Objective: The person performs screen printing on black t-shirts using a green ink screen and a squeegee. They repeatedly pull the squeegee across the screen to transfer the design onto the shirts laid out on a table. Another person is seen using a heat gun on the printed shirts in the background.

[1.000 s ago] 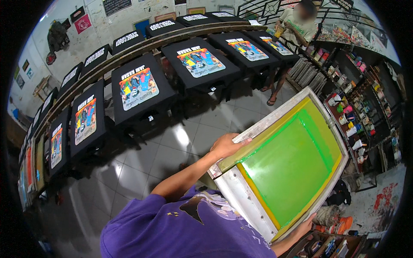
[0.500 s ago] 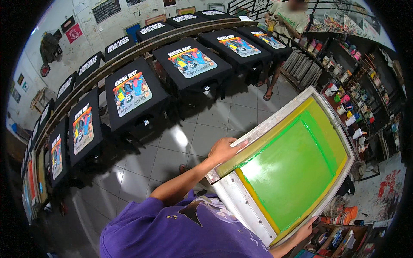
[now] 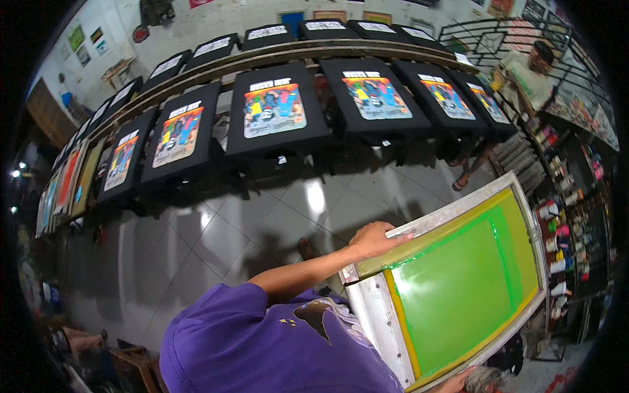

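Observation:
A large screen-printing frame [image 3: 452, 281] is held tilted at my right front. Its pale rim surrounds a yellow mesh with a green rectangle in the middle. My left hand [image 3: 377, 241] is closed around the frame's upper left edge, thumb on the rim. At the lower edge of the picture, my right hand [image 3: 453, 381] grips the frame's near side; part of it is cut off. A white board-like strip [image 3: 377, 321] with small studs runs along the frame's left end, beside my purple shirt.
Black T-shirts with colourful prints [image 3: 275, 108] lie on a long curved rack ahead, more behind its wooden rail [image 3: 275, 57]. Another person [image 3: 527, 78] stands at the far right. Shelves of paint containers [image 3: 560, 229] line the right side. Several upright screens [image 3: 85, 177] lean at the left.
The view has swung left, so the rack and the other person appear farther right. The frame stays in both hands and sits lower and a little farther right in the picture.

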